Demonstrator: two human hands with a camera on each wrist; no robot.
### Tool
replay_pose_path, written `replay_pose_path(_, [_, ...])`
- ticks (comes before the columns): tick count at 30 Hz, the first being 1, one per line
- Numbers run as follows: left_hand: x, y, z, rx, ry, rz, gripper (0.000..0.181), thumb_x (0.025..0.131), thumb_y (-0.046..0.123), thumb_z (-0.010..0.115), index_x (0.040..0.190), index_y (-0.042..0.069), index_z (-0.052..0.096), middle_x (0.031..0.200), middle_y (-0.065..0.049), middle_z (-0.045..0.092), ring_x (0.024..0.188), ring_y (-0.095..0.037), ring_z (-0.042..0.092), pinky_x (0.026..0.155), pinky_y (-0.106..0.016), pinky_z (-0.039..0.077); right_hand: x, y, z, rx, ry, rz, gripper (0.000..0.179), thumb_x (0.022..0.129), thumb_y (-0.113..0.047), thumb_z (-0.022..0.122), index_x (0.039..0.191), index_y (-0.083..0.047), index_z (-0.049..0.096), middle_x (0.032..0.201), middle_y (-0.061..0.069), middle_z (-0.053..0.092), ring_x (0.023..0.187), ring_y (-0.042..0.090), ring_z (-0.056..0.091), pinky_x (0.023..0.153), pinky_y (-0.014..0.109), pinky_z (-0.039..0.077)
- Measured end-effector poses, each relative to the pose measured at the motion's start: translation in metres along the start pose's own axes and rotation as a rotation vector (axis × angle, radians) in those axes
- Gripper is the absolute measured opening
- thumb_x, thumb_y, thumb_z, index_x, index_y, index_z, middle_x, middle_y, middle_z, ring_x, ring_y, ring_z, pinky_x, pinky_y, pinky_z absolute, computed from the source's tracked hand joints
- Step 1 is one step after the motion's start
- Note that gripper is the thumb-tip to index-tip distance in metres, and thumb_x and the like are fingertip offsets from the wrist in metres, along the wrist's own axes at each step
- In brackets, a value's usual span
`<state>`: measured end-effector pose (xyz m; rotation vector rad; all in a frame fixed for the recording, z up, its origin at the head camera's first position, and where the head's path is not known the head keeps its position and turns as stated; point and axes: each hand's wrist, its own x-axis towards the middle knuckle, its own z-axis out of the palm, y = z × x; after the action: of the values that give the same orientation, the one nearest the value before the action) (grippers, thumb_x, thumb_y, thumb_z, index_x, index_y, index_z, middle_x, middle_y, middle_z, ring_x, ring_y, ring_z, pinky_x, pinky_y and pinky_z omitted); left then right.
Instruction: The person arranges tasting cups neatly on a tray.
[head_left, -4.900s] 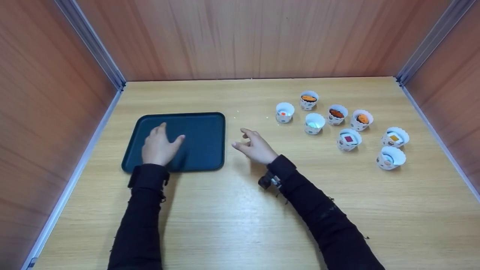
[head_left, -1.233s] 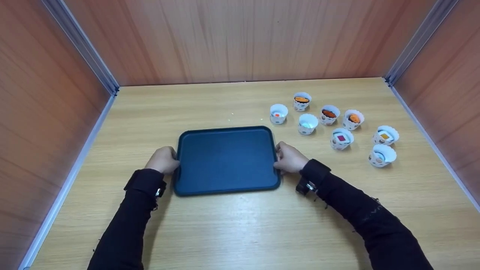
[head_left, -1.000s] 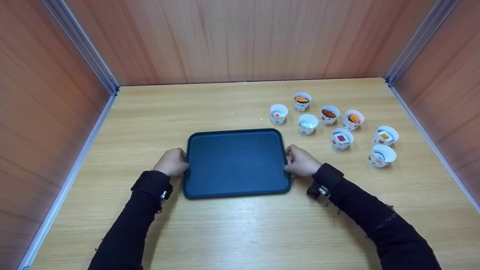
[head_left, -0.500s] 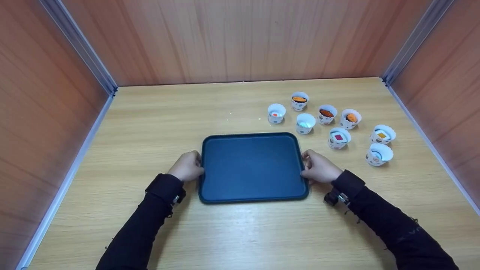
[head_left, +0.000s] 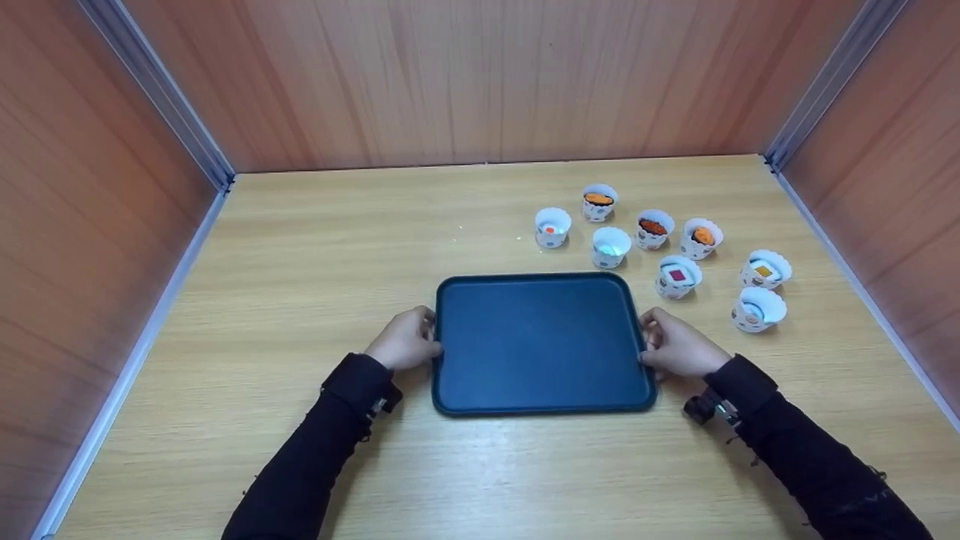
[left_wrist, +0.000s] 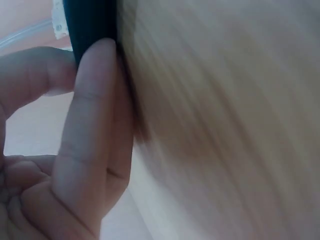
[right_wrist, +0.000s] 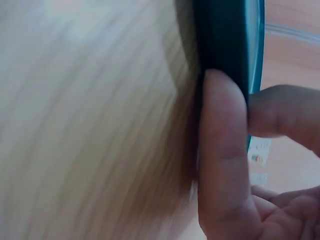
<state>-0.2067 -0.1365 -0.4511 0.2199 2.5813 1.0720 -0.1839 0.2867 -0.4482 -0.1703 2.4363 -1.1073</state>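
A dark blue-green rectangular tray with a raised rim and a bare surface lies near the middle of the table. My left hand pinches its left edge between thumb and fingers. On the opposite side my right hand pinches the right edge the same way. Close up in the left wrist view, fingers lie against the tray's edge. The right wrist view has fingers on the outer side of the tray's rim, low over the wood.
Several patterned white paper cups stand behind and right of the tray. An apparently unfilled cup and a cup with a dark red square are nearest. Others, like this one, hold orange or brown pieces. Wooden walls enclose the table.
Both hands were apart from the tray's edges at first, then took hold of them. The tray has slid right and toward me, from the left side to the middle. The cups stay put.
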Motion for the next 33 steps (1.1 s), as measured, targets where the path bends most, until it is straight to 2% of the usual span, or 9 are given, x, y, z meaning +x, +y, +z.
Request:
replay_pose_path(7, [0.003,0.010,0.007,-0.017,-0.004,0.013,0.046,0.084,0.006,0.064,0.126,-0.006,0.050,0.079,-0.005,0.058,0.058,-0.014,0.055,0.056,-0.024,0.044,-0.008,0.007,-0.008,0.023,-0.005,-0.003,0.047,0.088,-0.002,0.062,0.128,0.007,0.037,0.079,0.005,0.052,0.061,0.016,0.057,0.055,0.028,0.054])
replay_pose_path(13, [0.004,0.014,0.009,0.017,0.014,0.017,0.033,0.085,0.006,0.064,0.114,-0.004,0.053,0.078,-0.005,0.055,0.055,-0.014,0.056,0.053,-0.025,0.046,-0.011,0.009,-0.010,0.041,-0.006,-0.017,0.049,0.088,-0.004,0.063,0.127,0.008,0.037,0.079,0.005,0.053,0.060,0.015,0.059,0.055,0.028,0.055])
replay_pose_path(18, [0.003,0.014,0.011,0.003,0.015,0.019,0.034,0.085,0.005,0.064,0.116,-0.003,0.053,0.078,-0.005,0.054,0.056,-0.015,0.055,0.053,-0.025,0.045,-0.011,0.011,-0.013,0.063,0.007,0.014,0.054,0.088,-0.008,0.066,0.131,0.008,0.037,0.081,0.005,0.055,0.064,0.015,0.060,0.059,0.028,0.055])
replay_pose_path(22, [0.003,0.014,0.011,-0.002,0.020,0.015,0.035,0.085,0.005,0.064,0.118,-0.004,0.053,0.076,-0.004,0.054,0.056,-0.015,0.055,0.053,-0.025,0.044,-0.012,0.013,-0.017,0.098,0.043,-0.015,0.058,0.091,-0.011,0.063,0.138,0.009,0.034,0.085,0.008,0.059,0.070,0.016,0.063,0.062,0.030,0.056])
replay_pose_path(24, [0.003,0.015,0.012,0.014,0.023,0.013,0.036,0.086,0.005,0.064,0.119,-0.004,0.053,0.075,-0.004,0.053,0.056,-0.015,0.053,0.053,-0.025,0.043,-0.013,0.014,-0.020,0.088,0.099,-0.054,0.058,0.092,-0.011,0.062,0.140,0.007,0.035,0.088,0.009,0.060,0.072,0.015,0.064,0.064,0.029,0.055])
replay_pose_path(26, [0.003,0.014,0.013,0.032,0.028,0.012,0.036,0.086,0.005,0.064,0.119,-0.005,0.053,0.074,-0.004,0.051,0.056,-0.015,0.052,0.054,-0.026,0.041,-0.013,0.015,-0.023,0.060,0.198,-0.118,0.055,0.093,-0.012,0.062,0.139,0.006,0.038,0.091,0.010,0.061,0.076,0.010,0.062,0.067,0.024,0.054])
replay_pose_path(31, [0.003,0.013,0.015,0.052,0.035,0.008,0.034,0.086,0.005,0.063,0.117,-0.004,0.054,0.074,-0.004,0.051,0.056,-0.016,0.051,0.053,-0.026,0.040,-0.015,0.021,-0.031,-0.020,0.552,-0.311,0.050,0.090,-0.008,0.068,0.134,0.004,0.049,0.101,0.019,0.063,0.087,-0.005,0.054,0.076,0.009,0.046])
replay_pose_path(33, [0.003,0.014,0.015,0.054,0.036,0.008,0.033,0.086,0.005,0.063,0.116,-0.004,0.054,0.074,-0.004,0.051,0.057,-0.016,0.051,0.053,-0.026,0.040,-0.017,0.023,-0.035,-0.033,0.674,-0.350,0.051,0.088,-0.006,0.069,0.133,0.005,0.049,0.109,0.021,0.061,0.095,-0.009,0.051,0.081,0.006,0.043])
